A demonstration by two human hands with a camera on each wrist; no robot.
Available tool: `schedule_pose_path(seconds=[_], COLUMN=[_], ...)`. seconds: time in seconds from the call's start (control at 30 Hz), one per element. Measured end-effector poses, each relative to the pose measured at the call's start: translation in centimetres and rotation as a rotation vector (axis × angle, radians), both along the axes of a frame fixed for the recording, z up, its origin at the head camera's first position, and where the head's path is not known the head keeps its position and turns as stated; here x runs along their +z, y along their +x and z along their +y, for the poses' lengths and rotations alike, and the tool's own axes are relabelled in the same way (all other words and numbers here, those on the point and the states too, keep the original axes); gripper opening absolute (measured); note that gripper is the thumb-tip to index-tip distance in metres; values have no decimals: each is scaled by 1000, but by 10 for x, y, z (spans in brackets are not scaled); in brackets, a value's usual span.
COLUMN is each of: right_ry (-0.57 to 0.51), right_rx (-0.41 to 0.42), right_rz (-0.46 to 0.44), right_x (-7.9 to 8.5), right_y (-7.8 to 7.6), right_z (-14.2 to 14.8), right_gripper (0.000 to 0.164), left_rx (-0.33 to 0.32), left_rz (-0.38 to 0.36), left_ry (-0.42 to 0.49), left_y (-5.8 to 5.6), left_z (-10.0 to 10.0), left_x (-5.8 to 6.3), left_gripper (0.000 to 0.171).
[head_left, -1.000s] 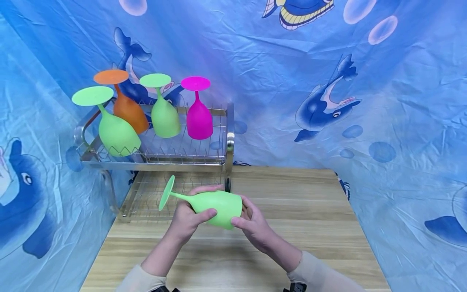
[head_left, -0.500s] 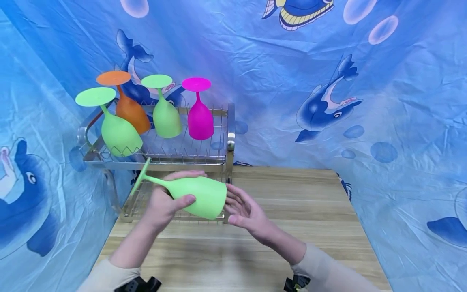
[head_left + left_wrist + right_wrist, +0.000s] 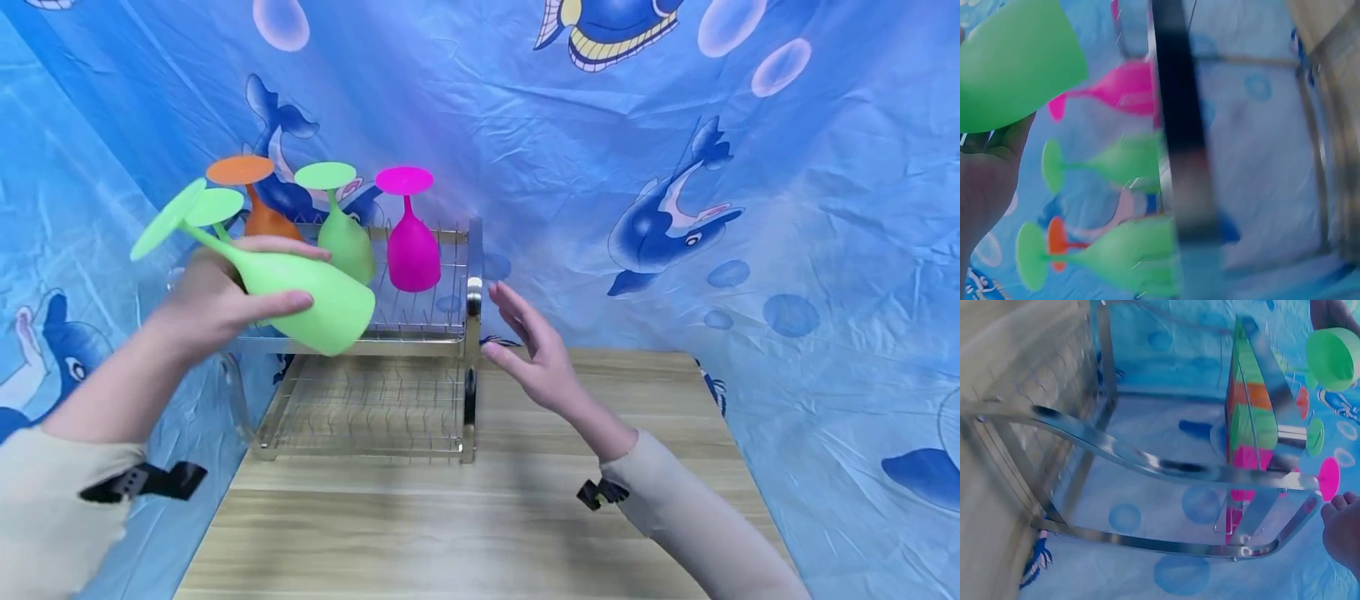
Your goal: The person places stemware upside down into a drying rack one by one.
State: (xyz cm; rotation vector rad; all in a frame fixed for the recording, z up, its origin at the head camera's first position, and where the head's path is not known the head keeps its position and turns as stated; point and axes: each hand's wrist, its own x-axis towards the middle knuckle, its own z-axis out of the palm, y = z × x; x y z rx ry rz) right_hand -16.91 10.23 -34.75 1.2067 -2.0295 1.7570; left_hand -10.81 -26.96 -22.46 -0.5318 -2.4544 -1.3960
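Observation:
My left hand (image 3: 221,292) grips a light green goblet (image 3: 311,300) by its bowl, tilted, with the foot up to the left and the mouth down to the right. It overlaps the top tier of a metal dish rack (image 3: 420,342) in the head view. On that tier several goblets stand upside down: an orange goblet (image 3: 270,218), a green goblet (image 3: 345,242), a magenta goblet (image 3: 413,254) and another green goblet (image 3: 1129,256), mostly hidden behind the held one in the head view. My right hand (image 3: 536,354) is held beside the rack's right post, fingers extended, holding nothing.
The rack's lower tier (image 3: 367,408) shows bare wire slots. A wooden tabletop (image 3: 600,433) spreads in front and to the right. A blue curtain (image 3: 562,208) printed with dolphins surrounds the table at the back and sides.
The left hand has carried the green goblet up and left, from above the tabletop to the rack's top tier. The right hand has let go of its mouth end and risen toward the rack's post.

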Motion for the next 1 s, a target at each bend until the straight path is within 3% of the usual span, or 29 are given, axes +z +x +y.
schedule_pose_path(seconds=[0.13,0.27,0.47,0.6,0.77,0.83,1.0], right_ry=[64,103,132,142,169,177,183], right_rx=[-75,-137,-206,-234,-254,-257,-274], right_rz=[38,19,-35,-61,-59,-46,-30], right_x=[6,4,-2,0,-3,-8,-11], right_y=[-20,-35,-47,-46,-49,-54,-56], right_z=[-9,-19,-31,-37,-41,-42,-43], right_gripper=[81,84,86,85,86,86,85], left_rx=[70,108,115,92,89,85,62], left_rz=[2,-18,-83,-51,-58,-52,-15], left_ry=[-122,-198,-256,-229,-222,-229,-265], left_y=[-22,-40,-61,-75,-82,-83,-86], left_z=[-14,-24,-28,-27,-26,-26,-26], left_x=[20,29,25,18,8,4,-7], left_gripper=[40,38,44,45,47,54,107])
